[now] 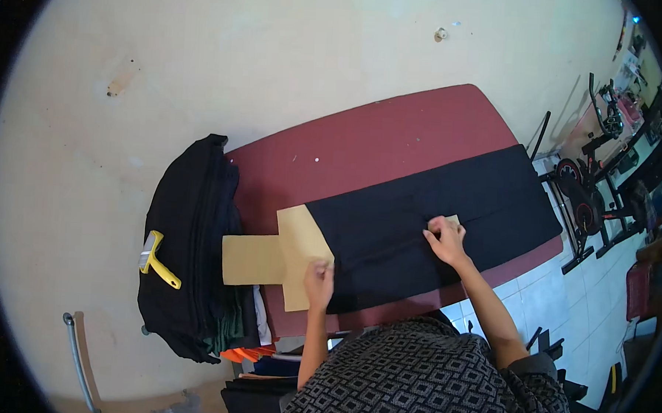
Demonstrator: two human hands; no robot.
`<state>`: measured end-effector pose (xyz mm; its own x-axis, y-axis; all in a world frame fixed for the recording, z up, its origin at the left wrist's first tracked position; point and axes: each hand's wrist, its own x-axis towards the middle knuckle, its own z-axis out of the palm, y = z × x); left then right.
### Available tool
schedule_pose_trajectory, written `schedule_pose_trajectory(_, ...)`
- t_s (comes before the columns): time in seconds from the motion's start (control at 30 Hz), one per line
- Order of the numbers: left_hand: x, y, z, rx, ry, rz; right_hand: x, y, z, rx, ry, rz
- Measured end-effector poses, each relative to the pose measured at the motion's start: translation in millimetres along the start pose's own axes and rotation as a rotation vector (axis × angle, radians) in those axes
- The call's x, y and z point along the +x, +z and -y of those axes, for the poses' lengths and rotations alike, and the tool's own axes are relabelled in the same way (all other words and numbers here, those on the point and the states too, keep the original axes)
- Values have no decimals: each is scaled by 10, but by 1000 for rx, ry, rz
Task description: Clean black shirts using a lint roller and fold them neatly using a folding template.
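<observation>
From my end, I'm seeing the left hand (319, 283) standing with its fingers drawn in narrow at the right edge of a flat tan cardboard piece (252, 261); I cannot tell whether it is gripping that edge. The cardboard is showing a smooth, matte face and straight-cut sides, its narrower tab reaching out leftward from the hand. The right hand (445, 237) is bending its fingers close together over a long black folded garment (389, 238), where a small tan patch (454, 220) is showing beside the fingertips; I cannot tell whether they are pinching it. The garment is lying between and beyond both hands, running off past the right one, its dull cloth creasing softly.

Beneath it all, a maroon tabletop (371, 138) is spreading plain and flat beyond the hands, its far corner rounding off. Well to the left of the left hand, a thick stack of black cloth (187, 200) is bearing a yellow-handled tool (164, 269) with a wide head, and orange fabric (247, 353) is poking out below. Past the table I'm seeing a cream wall (242, 40) with marks and stains; to the right of the right hand, glossy white floor tiles (545, 301) are lying below a black exercise bike (582, 203).
</observation>
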<state>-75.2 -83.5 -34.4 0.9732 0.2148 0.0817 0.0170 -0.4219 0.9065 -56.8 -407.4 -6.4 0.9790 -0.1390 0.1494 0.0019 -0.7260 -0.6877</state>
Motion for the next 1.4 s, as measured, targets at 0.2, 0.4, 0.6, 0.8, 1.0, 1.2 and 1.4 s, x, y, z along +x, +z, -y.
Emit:
schedule_pose_trajectory(0.2, -577, -822, 516, 479, -167, -710, -523, -398, -315, -246, 166, -307)
schedule_pose_trajectory(0.4, -677, -834, 412, -659, -444, -772, -813, -504, -669, -465, 364, -401)
schedule_pose_trajectory(0.6, -602, -349, 86, -884, -339, -455, -753, -518, -624, -479, 390, -374)
schedule_pose_trajectory(0.8, -447, -417, -379, -130, 72, -425, -790, -556, -668, -480, 396, -383)
schedule_pose_trajectory(1.0, -73, -1098, -1350, 92, 372, -503, -771, -532, -651, -472, 364, -391)
schedule_pose_trajectory(1.2, 169, -2292, -2126, 65, 349, -815, -778, -527, -644, -481, 337, -425)
schedule_pose_trajectory(1.4, 540, -3196, -2062, -449, 545, -941, -767, -497, -632, -490, 353, -409)
